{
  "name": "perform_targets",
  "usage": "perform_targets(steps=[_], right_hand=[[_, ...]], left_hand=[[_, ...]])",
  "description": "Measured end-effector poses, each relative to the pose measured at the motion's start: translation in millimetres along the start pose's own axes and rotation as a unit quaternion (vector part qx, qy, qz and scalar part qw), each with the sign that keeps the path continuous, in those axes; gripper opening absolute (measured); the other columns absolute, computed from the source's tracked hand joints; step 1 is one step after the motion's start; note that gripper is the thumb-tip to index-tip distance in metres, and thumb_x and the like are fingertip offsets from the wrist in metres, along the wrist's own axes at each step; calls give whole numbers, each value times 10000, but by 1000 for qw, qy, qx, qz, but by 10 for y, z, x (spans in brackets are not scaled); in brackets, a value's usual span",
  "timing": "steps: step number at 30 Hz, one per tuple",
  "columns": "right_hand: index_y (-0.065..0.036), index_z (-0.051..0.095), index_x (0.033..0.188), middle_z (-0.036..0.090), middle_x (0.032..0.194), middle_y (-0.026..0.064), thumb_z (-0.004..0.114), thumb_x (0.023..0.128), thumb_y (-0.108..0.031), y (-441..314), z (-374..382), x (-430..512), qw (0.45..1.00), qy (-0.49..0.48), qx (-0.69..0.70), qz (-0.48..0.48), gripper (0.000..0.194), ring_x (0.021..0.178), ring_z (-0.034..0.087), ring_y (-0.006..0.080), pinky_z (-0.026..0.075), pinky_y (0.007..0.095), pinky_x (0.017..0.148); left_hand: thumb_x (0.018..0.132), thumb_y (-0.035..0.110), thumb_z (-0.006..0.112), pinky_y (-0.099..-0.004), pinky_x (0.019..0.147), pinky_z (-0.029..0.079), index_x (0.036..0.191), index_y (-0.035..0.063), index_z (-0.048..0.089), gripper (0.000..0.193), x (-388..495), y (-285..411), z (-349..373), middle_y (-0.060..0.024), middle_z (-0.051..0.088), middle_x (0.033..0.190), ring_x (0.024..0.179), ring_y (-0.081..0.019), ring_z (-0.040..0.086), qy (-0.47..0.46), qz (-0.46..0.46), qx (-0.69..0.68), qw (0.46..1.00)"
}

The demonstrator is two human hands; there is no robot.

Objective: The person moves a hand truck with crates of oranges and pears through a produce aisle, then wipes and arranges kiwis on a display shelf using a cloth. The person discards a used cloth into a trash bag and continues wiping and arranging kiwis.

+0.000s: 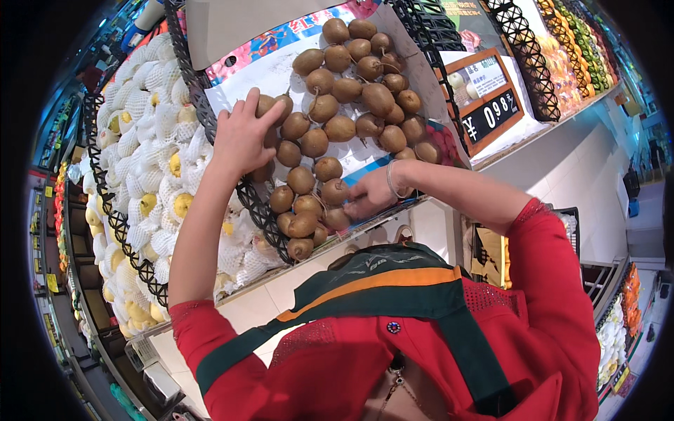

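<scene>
Many brown kiwifruit (339,129) lie loose on white paper (253,79) in a display bin with black lattice dividers. My left hand (245,131) rests over kiwifruit along the bin's left side, fingers spread; its thumb and fingertips touch fruit near the upper left. Near the front edge, my right hand (371,194), with a bracelet at the wrist, is against the right side of a clump of kiwifruit. Its fingertips are partly behind fruit and slightly blurred, so whether they grip one does not show.
Left of a black lattice divider (263,210) are yellow fruits in white foam nets (152,158). A wood-framed price sign (484,100) stands at the right. Further bins of fruit (571,52) lie beyond. A green and orange apron (379,284) hangs before my body.
</scene>
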State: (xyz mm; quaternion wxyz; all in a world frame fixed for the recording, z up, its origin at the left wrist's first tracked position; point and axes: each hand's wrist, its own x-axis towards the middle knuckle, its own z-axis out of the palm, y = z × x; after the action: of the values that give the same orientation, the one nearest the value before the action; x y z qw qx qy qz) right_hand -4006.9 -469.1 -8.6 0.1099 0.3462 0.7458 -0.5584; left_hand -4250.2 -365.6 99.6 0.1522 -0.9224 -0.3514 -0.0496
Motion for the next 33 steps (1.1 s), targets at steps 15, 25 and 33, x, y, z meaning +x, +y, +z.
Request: perform_targets(steps=[15, 25, 33], right_hand=[[10, 689, 907, 655, 813, 85, 572, 653, -95, 327, -132, 315, 946, -79, 302, 87, 298, 713, 616, 187, 502, 314, 592], [80, 648, 959, 677, 993, 227, 510, 626, -37, 700, -183, 472, 711, -257, 637, 150, 379, 874, 686, 299, 578, 397, 787], [84, 536, 1151, 620, 1130, 237, 495, 671, -72, 602, -290, 295, 665, -307, 681, -20, 506, 1043, 622, 336, 500, 440, 935]], left_hand=[[659, 237, 785, -584, 1077, 270, 1430, 319, 378, 876, -32, 127, 81, -148, 319, 1465, 1333, -365, 328, 14, -46, 2, 999], [734, 142, 700, -607, 1066, 255, 1337, 162, 493, 638, -737, 877, -266, -154, 380, 1406, 1320, -393, 329, 105, -25, -181, 978], [752, 116, 678, -605, 1057, 249, 1321, 137, 513, 594, -1278, 1405, -255, -157, 398, 1402, 1306, -394, 354, 111, -163, -254, 947]])
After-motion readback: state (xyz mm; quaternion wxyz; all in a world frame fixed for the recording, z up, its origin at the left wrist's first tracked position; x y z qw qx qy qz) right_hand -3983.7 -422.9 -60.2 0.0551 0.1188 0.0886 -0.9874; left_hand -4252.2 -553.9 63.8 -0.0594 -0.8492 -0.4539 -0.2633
